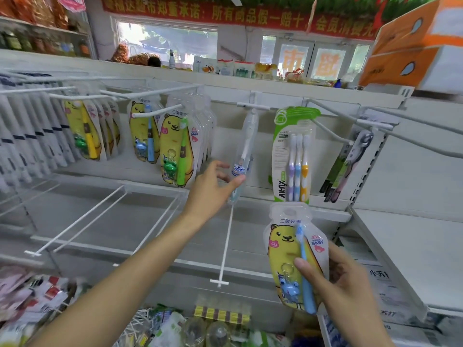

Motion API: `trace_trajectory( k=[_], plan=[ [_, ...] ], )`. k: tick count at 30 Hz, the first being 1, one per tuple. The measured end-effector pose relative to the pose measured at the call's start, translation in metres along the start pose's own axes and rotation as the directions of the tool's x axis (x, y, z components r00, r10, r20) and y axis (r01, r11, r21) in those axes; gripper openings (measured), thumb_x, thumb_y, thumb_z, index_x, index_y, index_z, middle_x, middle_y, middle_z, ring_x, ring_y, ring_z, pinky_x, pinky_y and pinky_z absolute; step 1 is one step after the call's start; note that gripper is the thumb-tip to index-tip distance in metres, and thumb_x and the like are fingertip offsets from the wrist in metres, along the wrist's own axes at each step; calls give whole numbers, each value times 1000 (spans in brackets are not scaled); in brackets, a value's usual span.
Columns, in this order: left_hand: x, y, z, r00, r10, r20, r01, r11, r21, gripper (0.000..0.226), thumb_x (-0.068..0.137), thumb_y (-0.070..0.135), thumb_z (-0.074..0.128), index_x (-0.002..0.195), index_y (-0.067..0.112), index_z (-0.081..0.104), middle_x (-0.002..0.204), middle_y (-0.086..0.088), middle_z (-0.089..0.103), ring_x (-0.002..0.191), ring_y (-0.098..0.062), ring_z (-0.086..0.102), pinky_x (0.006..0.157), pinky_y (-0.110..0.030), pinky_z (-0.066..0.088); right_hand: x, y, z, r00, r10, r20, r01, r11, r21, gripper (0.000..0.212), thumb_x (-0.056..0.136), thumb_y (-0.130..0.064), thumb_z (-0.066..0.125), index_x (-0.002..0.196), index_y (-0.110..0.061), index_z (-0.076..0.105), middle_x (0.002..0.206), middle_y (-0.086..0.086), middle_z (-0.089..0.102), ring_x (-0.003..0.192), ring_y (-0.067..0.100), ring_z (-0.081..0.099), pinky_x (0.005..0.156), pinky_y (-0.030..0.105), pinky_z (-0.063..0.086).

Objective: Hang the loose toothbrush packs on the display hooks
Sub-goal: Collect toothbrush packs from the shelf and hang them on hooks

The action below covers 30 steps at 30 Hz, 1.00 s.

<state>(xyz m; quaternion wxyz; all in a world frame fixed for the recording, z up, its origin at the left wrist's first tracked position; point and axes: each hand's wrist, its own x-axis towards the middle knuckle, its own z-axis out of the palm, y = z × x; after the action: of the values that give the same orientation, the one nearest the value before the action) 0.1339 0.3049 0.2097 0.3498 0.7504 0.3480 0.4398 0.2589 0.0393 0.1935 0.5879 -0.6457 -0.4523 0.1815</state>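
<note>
My right hand (343, 284) holds a yellow bear toothbrush pack with a blue brush (294, 254), upright, low at the right. My left hand (213, 186) reaches up to a clear pack with a white brush (246, 146) that hangs from a white display hook (253, 105); thumb and fingers are around the pack's lower end. More yellow bear packs hang to the left: one with a green brush (175, 149), one with a blue brush (144, 131), one with a yellow brush (84, 128).
A green All-fix three-brush pack (293, 156) and a dark pack (348, 161) hang to the right. Bare white hooks (225, 246) jut forward from the lower rail. Loose goods (175, 326) lie in a bin below. An orange carton (413, 43) stands at the upper right.
</note>
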Motion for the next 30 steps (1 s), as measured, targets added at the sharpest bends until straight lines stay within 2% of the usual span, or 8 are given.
trace_trajectory(
  k=[3,5,9,12,18,23,27,30],
  plan=[
    [-27,-7,-10,999,-39,11,39,999,18,62,80,70,60,126,35,38,100,18,64,87,-18,72,78,-52,60,7,-8,7,999,-22,46,18,997,81,30,82,-10,75,106,-28,72,89,-5,78,82,11,75,68,22,59],
    [-53,-7,-18,998,-42,41,44,998,-42,52,82,73,56,121,41,41,107,18,63,85,-16,72,77,-52,61,13,-17,13,996,-37,78,26,989,145,29,83,-7,74,106,-26,72,90,-7,78,81,7,74,64,15,55],
    [-110,6,-35,992,-52,117,86,947,-308,34,94,50,56,117,26,57,106,4,71,87,-24,73,78,-51,61,25,-35,32,976,-129,174,83,965,249,34,84,-9,71,115,-22,69,101,-9,78,90,8,74,71,16,56],
    [-144,17,-47,978,-113,174,174,905,-388,38,91,41,68,119,16,61,106,-3,71,89,-29,72,75,-42,62,34,-48,53,952,-211,223,130,935,330,35,81,-9,69,115,-16,67,100,-7,78,89,9,74,69,15,56],
    [-185,12,-76,974,-190,120,220,922,-320,43,75,23,87,114,20,69,105,-6,74,94,-32,68,90,-52,57,39,-68,106,898,-316,307,174,894,412,35,81,-10,71,116,-14,67,103,-3,77,92,13,74,73,21,58],
    [-195,0,-115,978,-205,24,203,932,-302,26,82,5,81,105,14,71,94,-8,77,77,-27,71,78,-40,61,33,-83,150,884,-337,325,173,879,444,38,80,-9,73,117,-14,66,101,-5,78,90,12,75,70,19,58],
    [-191,-21,-154,983,-179,34,181,942,-284,23,80,13,81,98,25,72,94,-5,76,81,-19,67,82,-47,58,27,-96,188,901,-348,259,219,879,423,31,82,-13,73,111,-15,67,99,-2,77,87,12,74,71,21,58],
    [-185,-35,-188,986,-148,81,164,953,-256,22,83,17,79,101,28,71,98,-1,76,88,-24,69,88,-53,57,22,-108,216,913,-346,218,235,879,414,24,85,-14,71,108,-15,67,98,-1,77,88,14,73,72,23,58]
  ],
)
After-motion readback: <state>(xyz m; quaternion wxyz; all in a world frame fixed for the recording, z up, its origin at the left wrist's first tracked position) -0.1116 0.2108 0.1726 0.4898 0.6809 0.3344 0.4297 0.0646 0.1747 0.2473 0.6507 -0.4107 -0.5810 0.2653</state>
